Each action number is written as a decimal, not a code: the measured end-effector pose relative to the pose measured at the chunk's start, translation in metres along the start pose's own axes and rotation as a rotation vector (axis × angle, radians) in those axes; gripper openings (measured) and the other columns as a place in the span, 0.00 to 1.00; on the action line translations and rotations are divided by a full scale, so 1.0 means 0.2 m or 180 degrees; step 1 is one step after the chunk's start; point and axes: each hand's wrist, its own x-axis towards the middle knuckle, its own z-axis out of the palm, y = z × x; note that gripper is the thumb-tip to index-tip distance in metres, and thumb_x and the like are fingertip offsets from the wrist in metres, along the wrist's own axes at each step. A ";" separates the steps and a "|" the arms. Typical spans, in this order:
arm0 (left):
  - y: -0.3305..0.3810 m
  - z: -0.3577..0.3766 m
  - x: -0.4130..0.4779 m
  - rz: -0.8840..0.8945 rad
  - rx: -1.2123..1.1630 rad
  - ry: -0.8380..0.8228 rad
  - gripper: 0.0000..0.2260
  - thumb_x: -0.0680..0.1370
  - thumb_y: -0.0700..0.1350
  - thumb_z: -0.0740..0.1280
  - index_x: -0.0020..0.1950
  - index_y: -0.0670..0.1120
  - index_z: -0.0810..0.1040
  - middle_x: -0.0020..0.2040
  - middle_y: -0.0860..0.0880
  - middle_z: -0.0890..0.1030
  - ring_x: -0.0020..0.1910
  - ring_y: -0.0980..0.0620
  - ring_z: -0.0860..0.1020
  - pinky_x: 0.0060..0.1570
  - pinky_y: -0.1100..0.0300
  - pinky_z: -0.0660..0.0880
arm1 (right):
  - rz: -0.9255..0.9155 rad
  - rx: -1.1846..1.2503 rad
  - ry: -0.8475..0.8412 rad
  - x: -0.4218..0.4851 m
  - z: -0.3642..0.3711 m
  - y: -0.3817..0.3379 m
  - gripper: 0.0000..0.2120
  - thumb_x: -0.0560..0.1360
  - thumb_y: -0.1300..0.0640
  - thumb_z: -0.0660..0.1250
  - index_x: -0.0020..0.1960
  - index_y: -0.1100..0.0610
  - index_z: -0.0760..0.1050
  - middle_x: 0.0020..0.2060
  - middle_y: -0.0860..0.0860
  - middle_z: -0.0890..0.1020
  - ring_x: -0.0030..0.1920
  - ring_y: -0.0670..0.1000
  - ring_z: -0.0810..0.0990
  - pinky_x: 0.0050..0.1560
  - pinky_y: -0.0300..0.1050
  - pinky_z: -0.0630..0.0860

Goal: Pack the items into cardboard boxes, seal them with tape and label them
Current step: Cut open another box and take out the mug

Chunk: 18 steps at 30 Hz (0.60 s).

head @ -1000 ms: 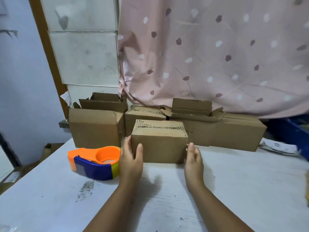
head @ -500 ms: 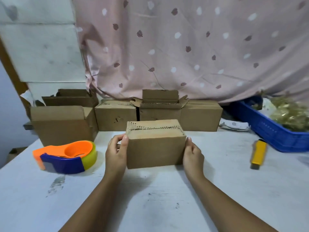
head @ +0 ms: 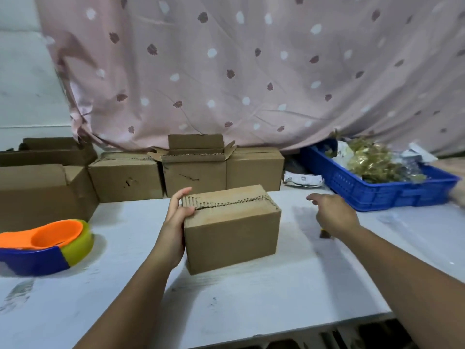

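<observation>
The brown box (head: 231, 227) sits in the middle of the white surface (head: 251, 298), its long side running left to right; the left hand (head: 176, 222) holds its left end, thumb on top; the right hand (head: 334, 215) is well apart from the box, near the blue basket (head: 377, 195), its fingers (head: 313, 196) loose and holding nothing; half a second ago both hands held the box; the right one has let go.

Two slender forearms (head: 130, 298), bare along all their visible length, end in bare hands: the left hand (head: 176, 222) and the right hand (head: 336, 217).
</observation>
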 end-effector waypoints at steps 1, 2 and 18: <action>0.00 0.01 0.00 0.0007 -0.0081 0.0067 0.15 0.76 0.41 0.60 0.60 0.55 0.73 0.46 0.49 0.80 0.40 0.52 0.79 0.34 0.62 0.76 | -0.0132 -0.0542 -0.0236 0.01 0.00 0.06 0.27 0.77 0.67 0.56 0.71 0.46 0.67 0.64 0.50 0.75 0.64 0.54 0.70 0.53 0.48 0.74; 0.00 0.02 0.00 0.0009 -0.0114 0.0114 0.16 0.77 0.39 0.58 0.60 0.55 0.74 0.46 0.49 0.80 0.40 0.52 0.79 0.34 0.62 0.76 | -0.0326 -0.1022 -0.0425 0.02 0.00 0.12 0.26 0.78 0.65 0.57 0.72 0.46 0.65 0.66 0.49 0.72 0.67 0.55 0.66 0.57 0.48 0.71; -0.05 -0.02 0.03 0.0187 0.0042 0.0028 0.21 0.70 0.49 0.60 0.62 0.64 0.75 0.55 0.56 0.81 0.53 0.53 0.80 0.47 0.57 0.75 | -0.0592 0.1016 0.0333 0.05 -0.10 -0.26 0.13 0.82 0.56 0.54 0.66 0.54 0.65 0.55 0.54 0.76 0.50 0.54 0.74 0.44 0.48 0.69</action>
